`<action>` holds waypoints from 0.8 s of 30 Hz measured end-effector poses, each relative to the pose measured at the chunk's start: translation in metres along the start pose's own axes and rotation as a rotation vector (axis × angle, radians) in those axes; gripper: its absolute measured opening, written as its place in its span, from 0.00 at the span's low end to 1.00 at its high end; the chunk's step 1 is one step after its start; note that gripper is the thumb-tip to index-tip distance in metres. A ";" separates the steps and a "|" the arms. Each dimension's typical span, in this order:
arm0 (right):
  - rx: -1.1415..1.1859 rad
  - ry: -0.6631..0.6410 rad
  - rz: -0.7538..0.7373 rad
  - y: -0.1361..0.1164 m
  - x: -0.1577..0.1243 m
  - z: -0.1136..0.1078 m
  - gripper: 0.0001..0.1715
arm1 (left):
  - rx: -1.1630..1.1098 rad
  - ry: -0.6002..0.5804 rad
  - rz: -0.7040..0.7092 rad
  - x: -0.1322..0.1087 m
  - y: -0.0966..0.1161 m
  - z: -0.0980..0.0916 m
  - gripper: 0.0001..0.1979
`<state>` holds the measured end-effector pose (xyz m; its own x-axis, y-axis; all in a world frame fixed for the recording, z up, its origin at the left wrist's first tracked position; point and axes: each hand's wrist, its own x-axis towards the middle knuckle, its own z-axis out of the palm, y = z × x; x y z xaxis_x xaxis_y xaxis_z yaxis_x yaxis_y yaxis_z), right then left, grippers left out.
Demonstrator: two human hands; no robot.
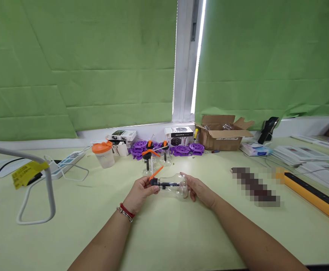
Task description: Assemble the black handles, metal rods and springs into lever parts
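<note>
A clear, waisted bottle (174, 186) lies sideways between my hands, above the table. It has a black neck, an orange lever (156, 172) and a dark rod inside. My left hand (138, 194) is closed around the black neck end. On the bottle's base rests my right hand (201, 191), its fingers curled round that end; some fingertips are hidden behind it. Just beyond stand similar bottles (166, 157) with black and orange tops. Purple plastic parts (182, 150) lie behind them.
An orange-lidded cup (104, 155) and a power strip (68, 160) are at left, near a grey bent metal tube (51, 192). An open cardboard box (221, 142) is at the back right. Paper stacks (321, 175) and an orange-black bar (314, 195) lie at right.
</note>
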<state>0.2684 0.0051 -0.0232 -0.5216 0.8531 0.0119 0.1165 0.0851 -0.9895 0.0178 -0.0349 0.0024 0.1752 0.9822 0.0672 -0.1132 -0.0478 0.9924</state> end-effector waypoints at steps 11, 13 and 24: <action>-0.077 -0.045 -0.130 0.003 0.000 -0.002 0.48 | 0.006 0.010 0.011 0.002 -0.007 -0.006 0.15; -0.044 -0.056 -0.118 0.004 0.001 -0.002 0.45 | 0.001 -0.003 0.009 0.002 -0.006 -0.005 0.15; 0.040 -0.101 -0.096 -0.006 -0.001 0.001 0.33 | 0.023 -0.046 0.024 0.003 -0.011 -0.007 0.12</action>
<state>0.2675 0.0037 -0.0175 -0.6111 0.7859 0.0946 0.0292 0.1418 -0.9895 0.0124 -0.0302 -0.0086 0.2173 0.9714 0.0955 -0.0960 -0.0761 0.9925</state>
